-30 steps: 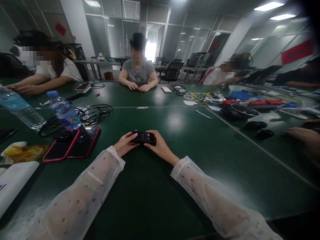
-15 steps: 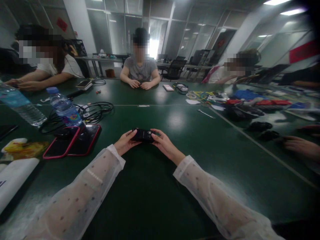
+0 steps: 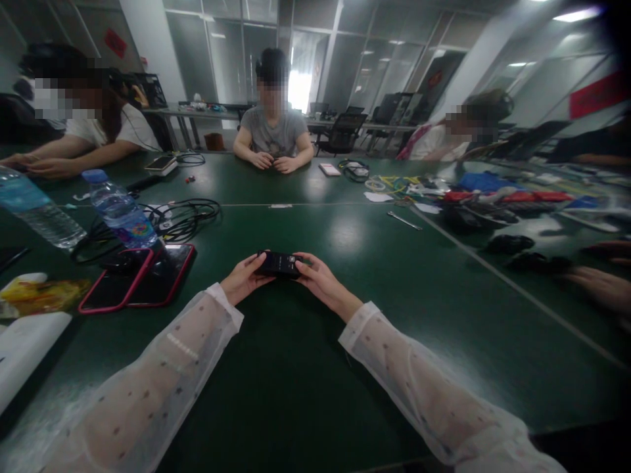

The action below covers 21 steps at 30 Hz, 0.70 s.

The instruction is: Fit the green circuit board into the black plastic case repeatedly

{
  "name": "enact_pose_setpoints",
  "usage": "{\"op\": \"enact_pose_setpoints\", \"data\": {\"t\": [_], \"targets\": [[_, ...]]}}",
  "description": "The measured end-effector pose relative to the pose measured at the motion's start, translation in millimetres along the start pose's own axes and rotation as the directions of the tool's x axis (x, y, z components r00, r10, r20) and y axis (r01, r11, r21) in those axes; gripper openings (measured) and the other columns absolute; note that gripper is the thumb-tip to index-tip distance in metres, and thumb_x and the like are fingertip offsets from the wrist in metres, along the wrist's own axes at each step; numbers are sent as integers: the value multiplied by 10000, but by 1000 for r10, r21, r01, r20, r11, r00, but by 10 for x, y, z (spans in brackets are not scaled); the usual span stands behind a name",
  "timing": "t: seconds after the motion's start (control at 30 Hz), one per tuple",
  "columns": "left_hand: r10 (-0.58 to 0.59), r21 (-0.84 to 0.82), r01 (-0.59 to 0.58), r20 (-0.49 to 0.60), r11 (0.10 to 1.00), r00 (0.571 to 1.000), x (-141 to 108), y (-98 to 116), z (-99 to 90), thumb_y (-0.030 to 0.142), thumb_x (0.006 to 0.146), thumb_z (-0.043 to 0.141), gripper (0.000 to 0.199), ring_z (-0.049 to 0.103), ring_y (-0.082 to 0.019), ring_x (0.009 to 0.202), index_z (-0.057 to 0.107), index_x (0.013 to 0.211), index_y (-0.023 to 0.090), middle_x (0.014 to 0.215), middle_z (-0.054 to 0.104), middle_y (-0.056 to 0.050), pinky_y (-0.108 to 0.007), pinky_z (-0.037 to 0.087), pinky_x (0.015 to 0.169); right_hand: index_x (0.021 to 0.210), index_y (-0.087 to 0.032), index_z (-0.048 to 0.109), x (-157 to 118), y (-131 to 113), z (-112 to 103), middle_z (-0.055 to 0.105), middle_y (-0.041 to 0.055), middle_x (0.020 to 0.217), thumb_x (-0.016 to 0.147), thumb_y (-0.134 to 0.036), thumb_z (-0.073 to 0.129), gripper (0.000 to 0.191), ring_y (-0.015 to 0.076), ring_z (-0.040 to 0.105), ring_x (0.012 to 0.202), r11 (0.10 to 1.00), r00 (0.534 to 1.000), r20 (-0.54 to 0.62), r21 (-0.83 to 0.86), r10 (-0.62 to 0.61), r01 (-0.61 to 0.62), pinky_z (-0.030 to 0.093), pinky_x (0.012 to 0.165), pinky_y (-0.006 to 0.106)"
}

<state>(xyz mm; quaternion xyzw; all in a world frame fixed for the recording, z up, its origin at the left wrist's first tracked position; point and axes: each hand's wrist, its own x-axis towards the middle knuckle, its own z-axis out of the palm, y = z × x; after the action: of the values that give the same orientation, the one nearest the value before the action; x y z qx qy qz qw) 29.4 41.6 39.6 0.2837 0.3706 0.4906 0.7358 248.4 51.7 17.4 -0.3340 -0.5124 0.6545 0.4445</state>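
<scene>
A small black box-like device (image 3: pixel 279 264), with pale markings and a small light square near its right end, is held level just over the green table (image 3: pixel 296 368). My left hand (image 3: pixel 245 274) grips its left end, thumb on top and fingers beneath. Its right end is in my right hand (image 3: pixel 315 274), whose thumb lies beside the light square. The fingers under the device are partly hidden. Sheer white dotted sleeves cover both my forearms.
Left of my hands lie two red-edged phones (image 3: pixel 162 276), a blue-capped water bottle (image 3: pixel 121 207), black cables (image 3: pixel 197 220) and a yellow packet (image 3: pixel 44 295). A wrench-like metal tool (image 3: pixel 404 220) is ahead right. Other people sit around; a co-worker's hand (image 3: pixel 599 282) rests at right.
The whole view has shifted slightly, so things appear a little further left and up. Both my hands keep the same hold on the black device.
</scene>
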Motion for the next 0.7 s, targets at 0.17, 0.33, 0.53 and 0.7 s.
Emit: {"op": "enact_pose_setpoints", "data": {"t": [0.17,0.33,0.53,0.7], "targets": [[-9,-26,10,22,1000,1000,31,-15,-36,268,850,688,316,647,-229,1021,617,1116,113,1122,650,-149,-345,553,897,1146,-212,538,-4,-16,35,623,97,1179,843,-333,671,353,228,619,1126,1000,998,-60,-1,2,-2,529,979,464],[-80,-47,84,72,995,994,27,-2,-47,355,873,655,413,658,-229,1001,589,1198,108,1175,637,-175,-367,512,956,1087,-210,552,-19,-51,72,652,78,1115,821,-308,696,318,207,650,1044,998,995,-99,59,9,-3,526,977,451],[-110,-44,112,56,993,992,31,-3,-47,322,878,649,404,678,-227,950,581,1205,96,1114,664,-175,-381,502,963,1068,-221,550,-26,-76,104,664,71,1070,845,-322,660,268,209,655,1016,999,991,-136,-34,-11,6,554,911,426],[-87,-51,90,64,995,994,34,-6,-49,272,872,653,391,671,-234,1000,567,1215,107,1167,647,-178,-385,513,962,1096,-236,531,-44,-88,108,652,71,1085,882,-334,604,246,205,649,1023,991,992,-123,-134,-30,13,556,883,404]]}}
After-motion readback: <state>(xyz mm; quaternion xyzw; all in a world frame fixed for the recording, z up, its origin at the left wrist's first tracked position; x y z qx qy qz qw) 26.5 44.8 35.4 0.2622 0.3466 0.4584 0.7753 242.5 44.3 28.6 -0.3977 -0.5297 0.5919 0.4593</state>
